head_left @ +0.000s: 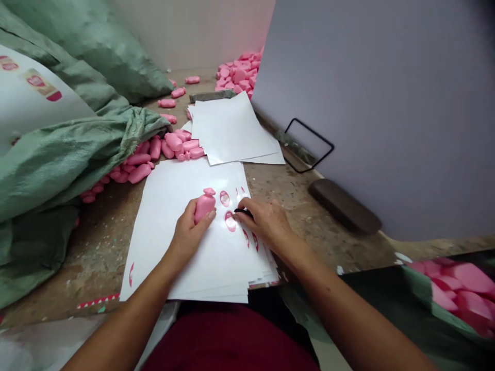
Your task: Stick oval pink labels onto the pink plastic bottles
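Straight ahead, a plain pale wall (185, 31), off-white to faintly grey, with a pinkish cast toward the right end of the visible stretch. On the right, a large, smooth grey panel (371, 103), slanted across the view and blocking much of the background, with a rounded lower corner. At the foot of it, a thin black wire frame (314, 133) and, nearer, a dark brown oblong block (344, 206) with rounded ends. Below, a brown worktable (336, 247), worn and stained, flecked with pale spots and reaching back to the wall. Soft, diffuse light throughout, dimming to near black in the upper right corner.
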Demonstrator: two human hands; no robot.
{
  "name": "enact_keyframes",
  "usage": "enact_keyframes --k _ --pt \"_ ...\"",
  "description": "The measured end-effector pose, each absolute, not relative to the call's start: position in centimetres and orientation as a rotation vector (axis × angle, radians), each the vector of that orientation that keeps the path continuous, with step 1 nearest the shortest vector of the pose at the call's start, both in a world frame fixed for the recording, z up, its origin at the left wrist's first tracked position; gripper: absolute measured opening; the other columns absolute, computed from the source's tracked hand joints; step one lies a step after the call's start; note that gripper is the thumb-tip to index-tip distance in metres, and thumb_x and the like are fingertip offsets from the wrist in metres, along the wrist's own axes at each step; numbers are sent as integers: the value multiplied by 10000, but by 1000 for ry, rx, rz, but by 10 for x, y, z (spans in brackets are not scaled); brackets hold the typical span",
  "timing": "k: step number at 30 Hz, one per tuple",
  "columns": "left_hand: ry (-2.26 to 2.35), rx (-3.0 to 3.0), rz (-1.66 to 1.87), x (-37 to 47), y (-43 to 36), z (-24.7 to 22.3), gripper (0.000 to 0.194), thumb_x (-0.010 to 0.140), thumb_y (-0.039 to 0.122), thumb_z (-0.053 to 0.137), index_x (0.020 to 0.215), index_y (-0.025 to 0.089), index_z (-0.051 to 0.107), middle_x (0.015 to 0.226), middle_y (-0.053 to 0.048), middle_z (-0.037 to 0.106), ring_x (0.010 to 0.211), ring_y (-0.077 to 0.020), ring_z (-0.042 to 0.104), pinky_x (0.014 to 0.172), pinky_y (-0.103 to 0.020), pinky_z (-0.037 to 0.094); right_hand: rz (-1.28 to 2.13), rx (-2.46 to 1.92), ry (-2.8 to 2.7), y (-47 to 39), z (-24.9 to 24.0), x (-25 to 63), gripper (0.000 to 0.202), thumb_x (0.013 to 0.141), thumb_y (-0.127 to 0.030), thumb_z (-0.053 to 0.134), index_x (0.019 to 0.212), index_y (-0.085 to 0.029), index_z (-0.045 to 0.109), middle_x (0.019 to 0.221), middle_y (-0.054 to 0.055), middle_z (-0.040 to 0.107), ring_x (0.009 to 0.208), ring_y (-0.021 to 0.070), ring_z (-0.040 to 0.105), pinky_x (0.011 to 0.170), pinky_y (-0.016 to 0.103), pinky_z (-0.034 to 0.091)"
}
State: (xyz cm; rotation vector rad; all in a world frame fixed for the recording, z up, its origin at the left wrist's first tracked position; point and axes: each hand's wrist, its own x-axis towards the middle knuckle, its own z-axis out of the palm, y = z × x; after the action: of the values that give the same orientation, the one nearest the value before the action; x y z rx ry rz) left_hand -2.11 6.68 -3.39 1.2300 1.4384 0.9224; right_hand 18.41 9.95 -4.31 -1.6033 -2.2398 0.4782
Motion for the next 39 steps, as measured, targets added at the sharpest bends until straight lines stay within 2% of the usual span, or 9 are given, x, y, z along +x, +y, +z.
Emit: enact_keyframes --k 4,7,12,15,19,23,28,31,39 --pt "1469 1271 956 -20 66 -38 389 912 473 605 1210 227 565 1136 -77 696 1040 -229 655 939 -398 494 543 -1575 -2226 102 -41 181 155 888 -349 672 812 -219 634 821 34 754 739 195 623 734 334 305" --pt "1482 1255 963 -19 65 -40 395 911 478 606 1209 223 556 1137 -81 694 1046 -234 662 940 -403 499 621 -1584 -2163 102 -41 182 220 872 -373 646 733 -213 586 690 -2 664 655 166 570 681 310 317" --pt "1489 1221 949 -20 67 -42 328 906 443 617 1137 216 568 1112 -65 697 1051 -237 668 947 -403 493 1172 -1433 -1521 92 -32 190 348 808 -501 654 675 -229 484 603 -61 431 553 119 393 552 272 300" --pt "1429 1130 981 -22 70 -37 362 866 387 677 1169 225 565 1140 -54 685 1055 -216 661 933 -367 496 1299 -1356 -1303 83 -16 191 358 759 -505 703 670 -229 493 589 -76 374 536 106 324 534 268 279" --pt "1209 844 1000 -18 63 -16 436 831 368 733 1206 232 557 1168 -55 663 967 -171 663 807 -287 528 1375 -1294 -1371 72 5 186 320 741 -461 722 658 -218 532 615 -54 439 568 107 365 541 259 303" --pt "953 568 923 -7 42 2 464 877 525 667 1234 247 561 1128 -61 657 903 -168 652 717 -276 554 1416 -1242 -1476 64 13 179 312 768 -469 711 665 -218 557 615 -38 496 575 117 413 536 257 334" --pt "862 480 874 -3 25 5 625 827 712 620 1252 259 546 1072 -69 666 881 -195 680 637 -262 547 1405 -1271 -1536 57 7 174 267 777 -435 691 675 -218 574 597 -40 509 560 122 431 528 261 331" --pt "853 480 883 -4 23 4 638 805 739 622 1228 265 560 1001 -46 661 826 -177 683 619 -247 539 1357 -1327 -1561 54 5 174 260 778 -434 683 673 -212 599 613 -35 518 585 126 443 545 264 336" --pt "885 559 870 0 20 4 670 855 753 532 1293 246 544 1131 -98 674 853 -185 691 607 -240 496 1232 -1402 -1675 52 4 176 245 801 -438 664 704 -214 680 610 -34 545 587 129 445 548 269 316"
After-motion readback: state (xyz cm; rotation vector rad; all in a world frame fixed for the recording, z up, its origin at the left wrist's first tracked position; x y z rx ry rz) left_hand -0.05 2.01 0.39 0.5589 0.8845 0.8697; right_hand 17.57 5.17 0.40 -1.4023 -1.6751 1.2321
